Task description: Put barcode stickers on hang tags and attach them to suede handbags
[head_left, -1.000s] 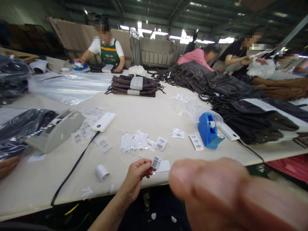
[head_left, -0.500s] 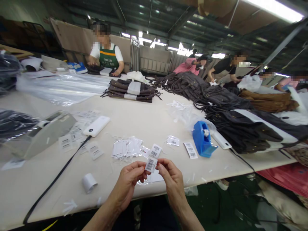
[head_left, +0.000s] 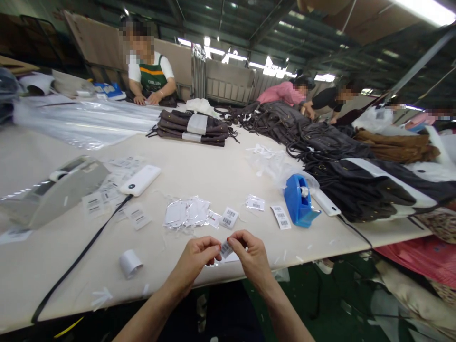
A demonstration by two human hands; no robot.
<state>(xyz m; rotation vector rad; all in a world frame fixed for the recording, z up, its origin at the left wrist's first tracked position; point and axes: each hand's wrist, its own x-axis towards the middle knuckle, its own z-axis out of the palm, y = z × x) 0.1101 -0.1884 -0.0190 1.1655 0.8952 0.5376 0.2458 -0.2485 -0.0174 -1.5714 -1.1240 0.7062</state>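
Over the table's front edge, my left hand (head_left: 199, 259) and my right hand (head_left: 252, 259) pinch a small white barcode label (head_left: 225, 248) between them, thumbs and fingertips closed at its two sides. The label is tilted and partly covered by my fingers. Under it, a white card (head_left: 232, 257) in clear plastic shows in part. Just beyond my hands lies another barcode label (head_left: 229, 217), beside a pile of white tags (head_left: 187, 213) in clear sleeves. To the right are a small barcode tag (head_left: 255, 203) and a strip of barcode labels (head_left: 280, 217).
A blue tape dispenser (head_left: 298, 204) stands right; a grey dispenser (head_left: 67, 190) and a white corded device (head_left: 140, 181) are left. A paper roll (head_left: 130, 263) lies near the front. Dark folded bags (head_left: 192, 127) and a large dark heap (head_left: 285, 128) lie farther back. Co-workers stand beyond.
The held label has turned and is now more covered by my right fingers, with my hands closer together. The view has shifted slightly. A co-worker opposite has brought both hands together.
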